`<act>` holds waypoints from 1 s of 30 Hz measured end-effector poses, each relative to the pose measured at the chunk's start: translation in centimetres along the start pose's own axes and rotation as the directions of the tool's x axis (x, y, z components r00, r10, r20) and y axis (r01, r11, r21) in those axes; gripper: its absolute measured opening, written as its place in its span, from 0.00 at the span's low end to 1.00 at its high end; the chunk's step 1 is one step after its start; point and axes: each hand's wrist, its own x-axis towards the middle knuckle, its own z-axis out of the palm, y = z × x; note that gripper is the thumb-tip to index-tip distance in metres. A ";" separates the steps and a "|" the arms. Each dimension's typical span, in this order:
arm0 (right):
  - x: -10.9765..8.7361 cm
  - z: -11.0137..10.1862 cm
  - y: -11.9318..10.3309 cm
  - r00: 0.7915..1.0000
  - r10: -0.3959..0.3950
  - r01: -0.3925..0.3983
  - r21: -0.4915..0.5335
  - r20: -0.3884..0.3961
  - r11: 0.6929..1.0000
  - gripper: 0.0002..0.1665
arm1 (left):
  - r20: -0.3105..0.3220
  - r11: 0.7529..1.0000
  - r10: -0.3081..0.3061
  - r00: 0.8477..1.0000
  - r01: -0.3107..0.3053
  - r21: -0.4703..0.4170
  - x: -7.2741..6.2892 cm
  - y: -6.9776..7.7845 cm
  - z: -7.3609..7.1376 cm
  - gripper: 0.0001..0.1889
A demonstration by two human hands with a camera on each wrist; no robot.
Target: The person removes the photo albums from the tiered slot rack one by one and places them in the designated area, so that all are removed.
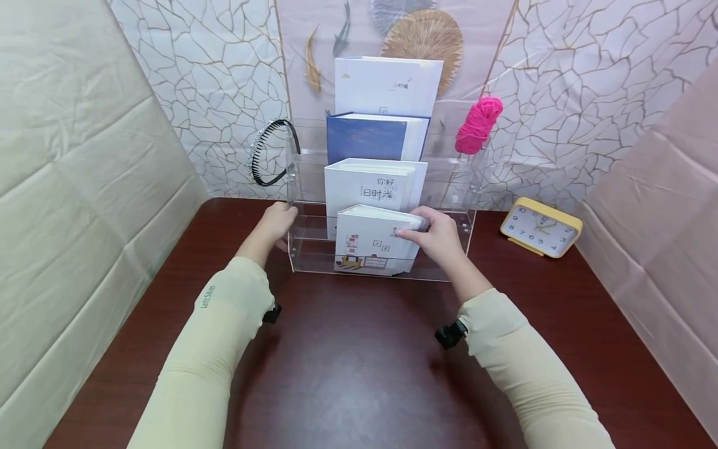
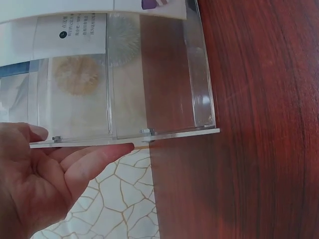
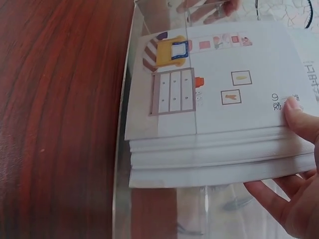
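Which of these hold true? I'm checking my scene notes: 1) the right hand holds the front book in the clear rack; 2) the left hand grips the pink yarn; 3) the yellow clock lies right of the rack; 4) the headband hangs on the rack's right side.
1) True: the right hand pinches the top corner of the front book, which sits tilted in the lowest tier of the clear rack.
2) False: the left hand rests against the rack's left side panel; the pink yarn sits untouched at the upper right.
3) True: the yellow clock lies on the table right of the rack.
4) False: the headband hangs on the left side.
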 end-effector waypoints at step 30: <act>1.8 -5.3 -6.5 0.998 -0.067 0.067 -0.004 0.015 0.998 0.19 | 0.029 1.000 -0.024 0.999 0.024 0.017 0.1 0.2 -0.3 0.26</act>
